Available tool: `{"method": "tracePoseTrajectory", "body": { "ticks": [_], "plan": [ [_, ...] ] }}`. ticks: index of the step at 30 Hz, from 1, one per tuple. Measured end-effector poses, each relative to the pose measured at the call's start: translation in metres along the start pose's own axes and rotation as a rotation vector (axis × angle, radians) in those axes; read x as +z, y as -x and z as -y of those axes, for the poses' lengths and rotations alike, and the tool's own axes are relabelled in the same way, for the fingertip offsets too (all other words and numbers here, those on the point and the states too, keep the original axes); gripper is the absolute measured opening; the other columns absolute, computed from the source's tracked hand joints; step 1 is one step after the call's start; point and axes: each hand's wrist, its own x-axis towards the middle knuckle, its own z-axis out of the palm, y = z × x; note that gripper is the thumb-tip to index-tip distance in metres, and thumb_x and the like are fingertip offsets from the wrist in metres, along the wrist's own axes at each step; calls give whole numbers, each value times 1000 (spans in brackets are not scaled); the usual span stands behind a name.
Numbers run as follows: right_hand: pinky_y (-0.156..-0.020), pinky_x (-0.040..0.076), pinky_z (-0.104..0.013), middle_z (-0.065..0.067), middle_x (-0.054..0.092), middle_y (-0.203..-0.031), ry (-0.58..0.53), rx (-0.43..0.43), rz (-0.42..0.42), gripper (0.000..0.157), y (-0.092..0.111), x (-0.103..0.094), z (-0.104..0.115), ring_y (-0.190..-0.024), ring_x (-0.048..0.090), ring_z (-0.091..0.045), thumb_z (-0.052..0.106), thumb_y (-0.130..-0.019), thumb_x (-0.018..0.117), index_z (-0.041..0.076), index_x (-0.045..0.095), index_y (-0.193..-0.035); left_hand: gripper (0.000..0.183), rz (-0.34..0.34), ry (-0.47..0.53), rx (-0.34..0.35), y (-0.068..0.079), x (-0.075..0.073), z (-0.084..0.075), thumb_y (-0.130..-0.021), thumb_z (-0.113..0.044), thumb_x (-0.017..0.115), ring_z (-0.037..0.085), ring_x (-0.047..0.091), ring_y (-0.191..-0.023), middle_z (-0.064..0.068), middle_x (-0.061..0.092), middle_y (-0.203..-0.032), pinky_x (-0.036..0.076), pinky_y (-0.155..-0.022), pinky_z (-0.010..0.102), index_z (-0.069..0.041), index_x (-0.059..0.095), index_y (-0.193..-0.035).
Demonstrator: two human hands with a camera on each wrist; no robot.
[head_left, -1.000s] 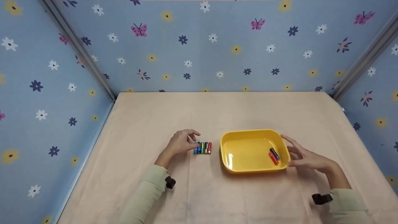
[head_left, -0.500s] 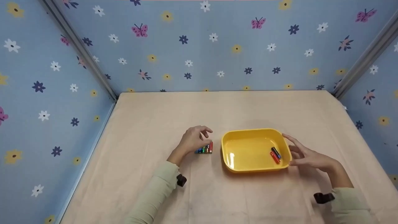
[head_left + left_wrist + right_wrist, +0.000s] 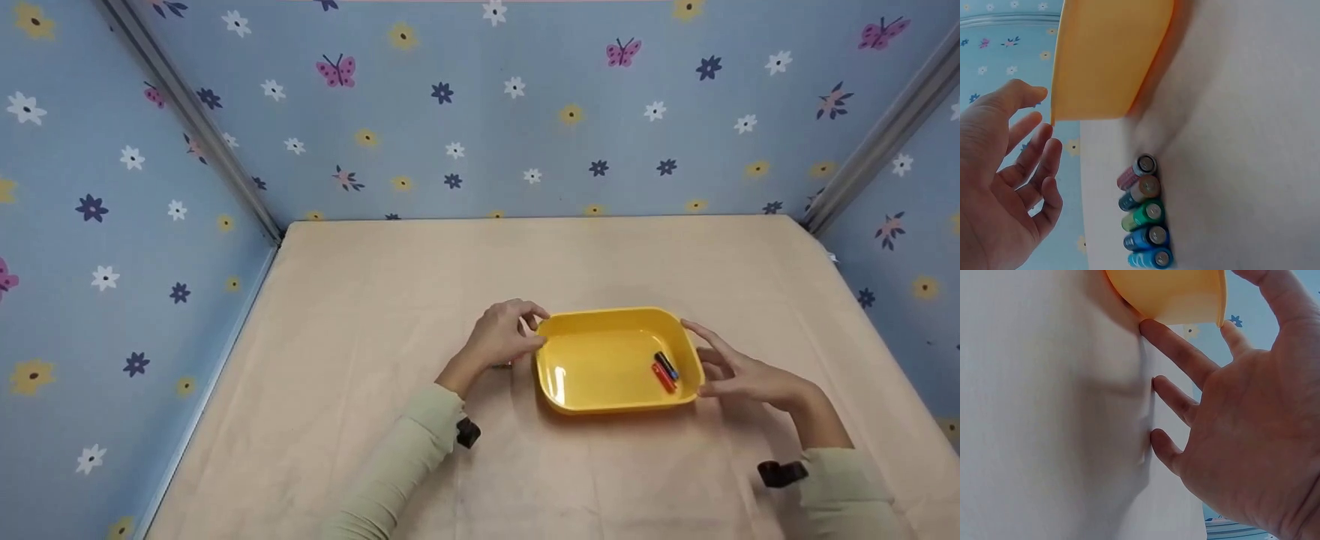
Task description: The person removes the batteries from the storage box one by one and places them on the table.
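A yellow plastic tub [image 3: 600, 405] stands between the two hands in the head view. Its right side holds a red battery [image 3: 664, 377] and a black-and-blue battery [image 3: 666, 366]. My left hand [image 3: 504, 330] hovers at the tub's left rim, fingers loosely bent, nothing in them; whether it touches the rim I cannot tell. Below that hand, several batteries [image 3: 1145, 219] lie side by side in a row, mostly hidden by the hand from above. At the tub's right end, my right hand [image 3: 750, 379] touches the wall and rim with spread fingertips.
A beige cloth [image 3: 390, 285] covers the table. Blue flowered panels [image 3: 480, 112] enclose the back and both sides, with grey metal posts [image 3: 195, 120] at the corners. Each sleeve cuff carries a small black camera [image 3: 782, 474].
My left hand has moved right, from beside the battery row, across it, to the tub's left rim. The right hand and the tub stay nearly where they were.
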Motion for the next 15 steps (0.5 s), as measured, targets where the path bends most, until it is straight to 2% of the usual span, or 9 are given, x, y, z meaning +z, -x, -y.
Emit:
{"method": "tracePoseTrajectory", "body": {
  "ticks": [6, 11, 15],
  "plan": [
    [-121, 26, -93, -36, 24, -182, -6, 1, 3, 118, 0, 0, -1, -167, 18, -69, 32, -100, 79, 30, -5, -182, 33, -7, -21, 33, -8, 3, -14, -99, -21, 85, 12, 62, -88, 6, 79, -110, 51, -83, 26, -15, 81, -131],
    [-122, 26, -92, -37, 24, -182, -22, -15, 19, 118, -1, 0, -1, -167, 16, -71, 30, -100, 79, 30, -5, -182, 32, -17, -21, 86, -14, 6, -24, -99, -18, 85, 18, 69, -90, 8, 81, -111, 55, -86, 30, -13, 82, -130],
    [-122, 25, -93, -37, 23, -182, -24, -14, 23, 118, 0, -2, 0, -167, 15, -71, 29, -100, 79, 29, -5, -182, 32, 14, -14, 102, -17, 8, -33, -100, -19, 84, 21, 72, -94, 9, 81, -114, 58, -89, 31, -12, 81, -131]
  ]
}}
